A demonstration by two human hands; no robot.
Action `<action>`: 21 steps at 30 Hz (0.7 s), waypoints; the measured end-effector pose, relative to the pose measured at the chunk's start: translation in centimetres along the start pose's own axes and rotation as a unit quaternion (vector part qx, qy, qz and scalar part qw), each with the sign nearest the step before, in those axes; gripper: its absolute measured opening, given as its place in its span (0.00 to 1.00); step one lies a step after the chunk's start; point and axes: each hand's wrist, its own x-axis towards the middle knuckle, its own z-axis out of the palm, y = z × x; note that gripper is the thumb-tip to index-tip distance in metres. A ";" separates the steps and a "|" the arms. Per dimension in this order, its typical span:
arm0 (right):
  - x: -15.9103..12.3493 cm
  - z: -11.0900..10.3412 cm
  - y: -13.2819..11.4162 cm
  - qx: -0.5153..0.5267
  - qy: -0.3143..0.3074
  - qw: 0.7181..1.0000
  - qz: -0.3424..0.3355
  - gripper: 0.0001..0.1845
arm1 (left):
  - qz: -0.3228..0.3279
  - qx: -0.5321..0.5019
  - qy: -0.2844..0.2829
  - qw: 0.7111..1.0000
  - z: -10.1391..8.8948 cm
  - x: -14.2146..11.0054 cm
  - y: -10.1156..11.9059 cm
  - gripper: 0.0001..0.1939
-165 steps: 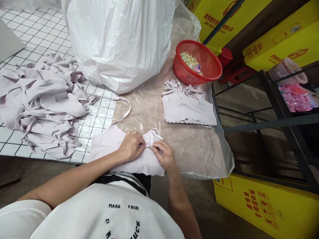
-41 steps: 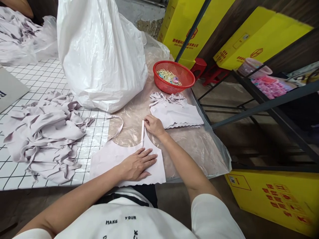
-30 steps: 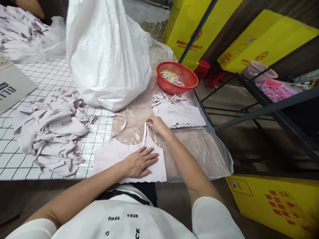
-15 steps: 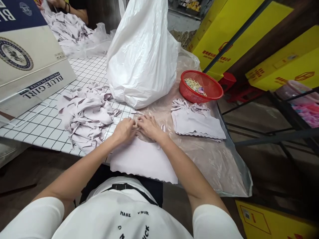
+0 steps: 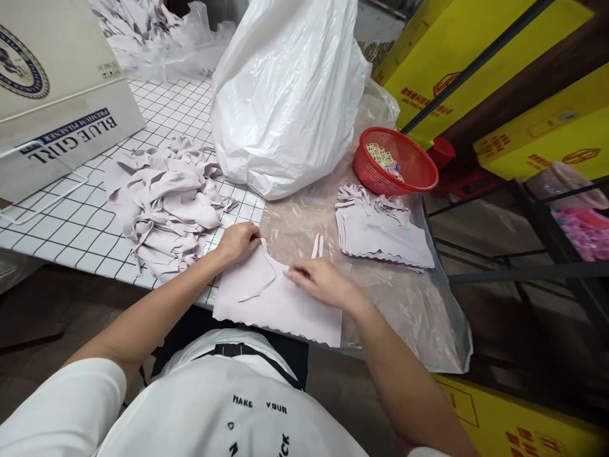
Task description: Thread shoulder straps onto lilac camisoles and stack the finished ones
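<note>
Left fingers pinch the strap (image 5: 263, 244) at the garment's (image 5: 285, 306) top left; right hand (image 5: 327, 283) at its right, blurred, grip unclear. Best keep strap flat.

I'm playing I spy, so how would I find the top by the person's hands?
Find the big white plastic bag on the table. Come down to the table's near edge: there lies a pale top, the left hand at one shoulder, the right hand over it. It's spread out singly, unlike the crumpled heap at left and the neat stack at right.
</note>
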 end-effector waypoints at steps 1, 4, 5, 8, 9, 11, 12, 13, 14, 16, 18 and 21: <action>1.2 0.3 0.7 0.056 0.036 0.997 0.036 0.18 | 0.002 -0.016 0.004 1.000 0.0 0.0 -0.1 0.09; 5.5 1.5 2.0 0.222 0.087 0.964 0.114 0.17 | 0.014 -0.063 0.015 0.998 0.0 0.0 -0.2 0.09; 6.8 1.9 2.2 0.272 0.082 0.950 0.128 0.17 | 0.018 -0.077 0.018 0.997 -0.1 0.0 -0.2 0.09; 9.3 2.8 1.9 0.380 0.029 0.913 0.149 0.20 | 0.021 -0.108 0.025 0.994 -0.1 0.1 -0.1 0.09; 9.5 2.9 1.7 0.397 0.006 0.905 0.152 0.21 | 0.020 -0.113 0.025 0.993 -0.1 0.1 0.0 0.09; 9.0 2.8 1.5 0.405 -0.041 0.903 0.138 0.21 | 0.011 -0.113 0.027 0.993 0.0 0.2 0.0 0.08; 8.4 2.7 1.4 0.402 -0.065 0.906 0.118 0.20 | 0.007 -0.111 0.027 0.993 0.1 0.2 0.0 0.08; 7.6 2.6 1.4 0.397 -0.091 0.909 0.094 0.20 | 0.004 -0.108 0.027 0.994 0.2 0.2 0.0 0.08; 6.7 2.4 1.5 0.390 -0.113 0.911 0.071 0.20 | 0.002 -0.105 0.027 0.994 0.2 0.2 0.0 0.08; 5.2 2.3 1.8 0.376 -0.130 0.916 0.056 0.20 | 0.004 -0.101 0.028 0.994 0.3 0.2 0.0 0.08; 4.5 2.5 2.0 0.380 -0.090 0.917 0.084 0.22 | 0.003 -0.104 0.031 0.994 0.4 0.3 0.1 0.08; 5.6 3.4 1.9 0.424 0.006 0.894 0.146 0.26 | -0.010 -0.134 0.034 0.990 0.6 0.2 0.0 0.07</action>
